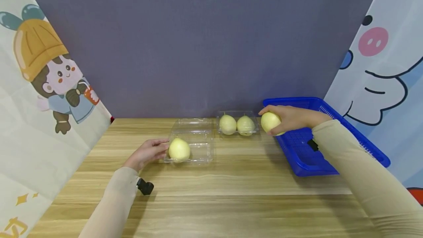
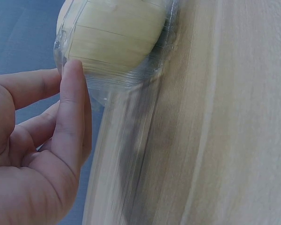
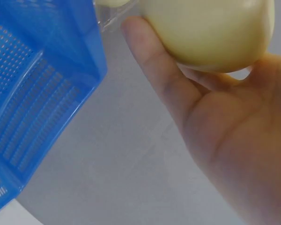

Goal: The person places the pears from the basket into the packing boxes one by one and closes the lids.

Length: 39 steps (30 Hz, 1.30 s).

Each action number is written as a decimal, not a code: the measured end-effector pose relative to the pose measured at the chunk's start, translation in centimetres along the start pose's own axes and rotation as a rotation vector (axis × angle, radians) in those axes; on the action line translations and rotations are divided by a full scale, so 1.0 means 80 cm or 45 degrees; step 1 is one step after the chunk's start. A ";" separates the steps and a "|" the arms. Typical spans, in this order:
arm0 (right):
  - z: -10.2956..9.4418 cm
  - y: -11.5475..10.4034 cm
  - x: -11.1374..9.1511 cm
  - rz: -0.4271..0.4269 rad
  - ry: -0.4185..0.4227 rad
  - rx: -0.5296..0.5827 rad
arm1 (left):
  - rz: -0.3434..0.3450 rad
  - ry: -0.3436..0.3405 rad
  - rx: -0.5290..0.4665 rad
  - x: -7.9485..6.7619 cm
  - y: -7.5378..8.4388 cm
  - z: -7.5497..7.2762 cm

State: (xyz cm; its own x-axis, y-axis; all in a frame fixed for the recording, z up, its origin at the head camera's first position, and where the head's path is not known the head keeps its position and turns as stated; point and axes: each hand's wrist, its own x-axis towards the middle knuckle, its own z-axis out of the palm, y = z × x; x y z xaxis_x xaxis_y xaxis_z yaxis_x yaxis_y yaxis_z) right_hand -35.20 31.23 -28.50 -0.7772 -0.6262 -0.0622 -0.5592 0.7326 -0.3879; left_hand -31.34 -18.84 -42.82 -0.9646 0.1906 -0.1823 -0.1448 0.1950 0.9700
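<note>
In the head view my right hand (image 1: 290,116) grips a pale yellow pear (image 1: 271,122) in the air beside the left rim of a blue basket (image 1: 299,164). The right wrist view shows the fingers curled round this pear (image 3: 210,33). My left hand (image 1: 148,152) pinches the left edge of an open clear plastic box (image 1: 201,151). One pear (image 1: 179,150) sits in the left half of that box. Up close, the thumb and a finger of the left hand (image 2: 42,136) meet at the box's side wall (image 2: 107,80).
Behind and to the right, a second clear box (image 1: 238,113) holds two pears (image 1: 228,125). The basket stands at the right of the wooden table (image 1: 211,201). A grey-purple panel (image 1: 211,47) rises along the back edge, with printed cloths at both sides.
</note>
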 end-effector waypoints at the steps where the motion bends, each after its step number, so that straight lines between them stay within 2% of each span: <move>1: 0.001 -0.001 0.002 -0.007 0.004 -0.007 | 0.000 -0.004 0.001 0.000 0.000 0.000; 10: 0.014 -0.011 0.014 -0.041 0.017 0.040 | -0.010 0.001 -0.006 0.000 0.001 0.000; 19: 0.029 -0.022 0.030 -0.013 -0.008 0.029 | -0.007 0.000 -0.003 -0.001 0.000 -0.002; 29: 0.044 -0.041 0.046 -0.036 -0.015 0.054 | -0.003 0.002 -0.007 -0.002 0.000 0.000; 39: 0.060 -0.051 0.061 -0.129 0.021 0.051 | -0.012 -0.002 -0.006 -0.005 0.003 -0.003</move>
State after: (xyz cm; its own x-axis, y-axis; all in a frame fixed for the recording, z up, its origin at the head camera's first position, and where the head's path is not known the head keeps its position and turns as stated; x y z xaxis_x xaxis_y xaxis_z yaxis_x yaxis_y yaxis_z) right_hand -35.29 23.91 -31.66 -0.7221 -0.6918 -0.0061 -0.6233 0.6544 -0.4281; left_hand -31.05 -19.09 -42.50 -0.9627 0.1906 -0.1920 -0.1551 0.1927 0.9689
